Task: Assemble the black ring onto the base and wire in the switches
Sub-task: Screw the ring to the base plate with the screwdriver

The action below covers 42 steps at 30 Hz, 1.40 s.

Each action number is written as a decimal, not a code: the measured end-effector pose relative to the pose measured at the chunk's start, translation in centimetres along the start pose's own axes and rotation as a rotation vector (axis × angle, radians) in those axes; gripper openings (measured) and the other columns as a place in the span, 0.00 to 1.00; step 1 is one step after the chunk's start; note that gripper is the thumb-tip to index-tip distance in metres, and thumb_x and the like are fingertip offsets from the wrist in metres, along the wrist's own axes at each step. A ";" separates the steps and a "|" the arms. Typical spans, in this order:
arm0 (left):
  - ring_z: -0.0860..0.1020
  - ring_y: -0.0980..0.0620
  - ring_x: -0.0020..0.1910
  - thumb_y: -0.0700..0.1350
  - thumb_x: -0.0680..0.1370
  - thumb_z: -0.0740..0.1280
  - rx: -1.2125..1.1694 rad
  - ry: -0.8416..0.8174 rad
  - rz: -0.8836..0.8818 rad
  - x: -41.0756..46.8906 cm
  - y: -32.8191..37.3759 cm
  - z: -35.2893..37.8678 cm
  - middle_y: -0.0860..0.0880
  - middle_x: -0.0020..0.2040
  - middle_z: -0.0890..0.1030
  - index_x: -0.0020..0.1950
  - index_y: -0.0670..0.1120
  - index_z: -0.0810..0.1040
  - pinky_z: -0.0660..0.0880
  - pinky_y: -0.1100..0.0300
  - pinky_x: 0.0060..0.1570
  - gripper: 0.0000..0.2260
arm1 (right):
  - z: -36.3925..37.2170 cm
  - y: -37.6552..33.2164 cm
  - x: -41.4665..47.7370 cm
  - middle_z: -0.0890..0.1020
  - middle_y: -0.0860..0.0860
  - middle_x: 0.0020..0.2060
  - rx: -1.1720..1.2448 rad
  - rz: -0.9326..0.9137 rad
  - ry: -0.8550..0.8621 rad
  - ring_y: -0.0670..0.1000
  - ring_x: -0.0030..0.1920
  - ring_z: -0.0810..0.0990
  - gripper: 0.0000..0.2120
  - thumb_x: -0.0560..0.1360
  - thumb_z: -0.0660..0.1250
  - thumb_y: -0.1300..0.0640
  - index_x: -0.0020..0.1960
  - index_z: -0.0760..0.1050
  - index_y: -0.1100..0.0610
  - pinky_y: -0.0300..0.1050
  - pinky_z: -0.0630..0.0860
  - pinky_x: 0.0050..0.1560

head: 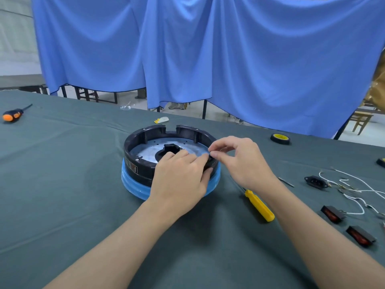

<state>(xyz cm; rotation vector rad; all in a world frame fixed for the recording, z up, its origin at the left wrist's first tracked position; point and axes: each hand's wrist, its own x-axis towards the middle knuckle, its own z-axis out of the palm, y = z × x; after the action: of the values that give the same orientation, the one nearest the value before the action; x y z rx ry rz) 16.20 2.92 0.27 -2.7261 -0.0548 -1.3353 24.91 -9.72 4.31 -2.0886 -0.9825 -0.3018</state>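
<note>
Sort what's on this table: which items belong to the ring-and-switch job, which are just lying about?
In the job: black ring, blue base, two red switches, white wires, power socket, yellow screwdriver; left hand grips the ring, right hand pinches at its rim.
Lying about: orange screwdriver, tape roll, yellow scrap.

Wide passage over bare desk (62, 174) left of ring (133, 143); rightward, blocked by yellow screwdriver (259, 205), socket (315, 181), wires (359, 191), switches (332, 213); tape (280, 138) behind.
</note>
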 end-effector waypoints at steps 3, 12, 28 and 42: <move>0.77 0.47 0.33 0.50 0.73 0.67 -0.012 -0.001 -0.003 0.0 0.0 -0.1 0.52 0.29 0.78 0.46 0.47 0.84 0.68 0.57 0.32 0.10 | 0.0 -0.1 -0.2 0.81 0.44 0.39 0.011 0.001 0.005 0.39 0.42 0.77 0.05 0.74 0.70 0.62 0.44 0.83 0.54 0.24 0.68 0.46; 0.76 0.47 0.32 0.50 0.74 0.66 -0.008 0.001 -0.007 -0.1 0.0 -0.2 0.52 0.28 0.77 0.47 0.48 0.85 0.67 0.57 0.32 0.10 | 0.0 0.1 -0.6 0.80 0.45 0.43 -0.017 -0.010 0.006 0.41 0.43 0.77 0.07 0.75 0.70 0.62 0.47 0.85 0.53 0.22 0.67 0.46; 0.77 0.47 0.34 0.49 0.74 0.68 0.014 -0.004 0.001 -0.2 -0.1 -0.1 0.51 0.29 0.78 0.46 0.47 0.83 0.69 0.56 0.33 0.08 | -0.2 0.5 -0.8 0.77 0.43 0.48 -0.185 -0.093 0.027 0.48 0.52 0.76 0.13 0.75 0.63 0.63 0.48 0.83 0.49 0.46 0.74 0.54; 0.78 0.43 0.45 0.54 0.68 0.75 0.162 -0.122 0.037 -0.7 1.4 -0.1 0.48 0.46 0.81 0.54 0.46 0.80 0.71 0.49 0.47 0.19 | -2.6 0.6 -1.5 0.81 0.48 0.49 0.206 0.487 0.089 0.50 0.50 0.78 0.08 0.73 0.64 0.57 0.50 0.79 0.49 0.48 0.77 0.53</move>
<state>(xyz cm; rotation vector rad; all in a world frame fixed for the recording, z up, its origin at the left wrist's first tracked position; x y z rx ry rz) 15.82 1.56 -0.36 -2.6548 -0.1162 -1.1025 24.62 -12.66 4.96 -2.0270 -0.4097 -0.0390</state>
